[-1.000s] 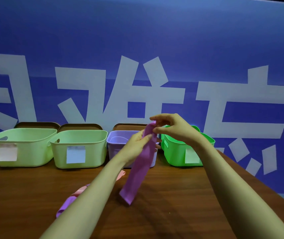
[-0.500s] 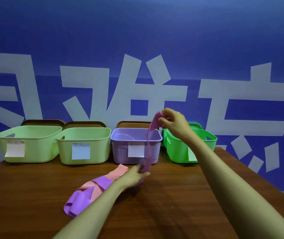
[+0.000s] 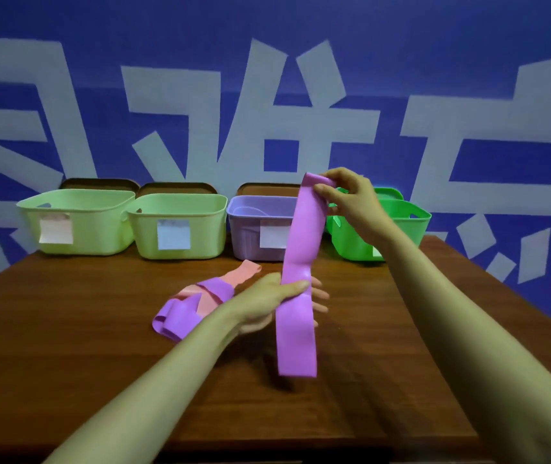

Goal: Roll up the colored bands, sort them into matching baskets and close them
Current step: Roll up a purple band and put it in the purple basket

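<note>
Fingers of the right hand [image 3: 351,199] pinch the top end of the purple band [image 3: 299,236], up in front of the purple basket [image 3: 250,242]. It hangs almost upright over the desk [image 3: 66,329]. The left hand [image 3: 267,299] clasps it mid-length, and the free tail points down below, likeliest to be rolled first.

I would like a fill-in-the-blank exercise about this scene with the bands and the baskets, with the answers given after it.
1. The long band gripped by the right hand and the left hand is ____.
2. The basket farthest to the right is bright ____.
3. The pile of loose bands on the table is partly purple and partly ____.
Missing words: purple; green; pink.
</note>
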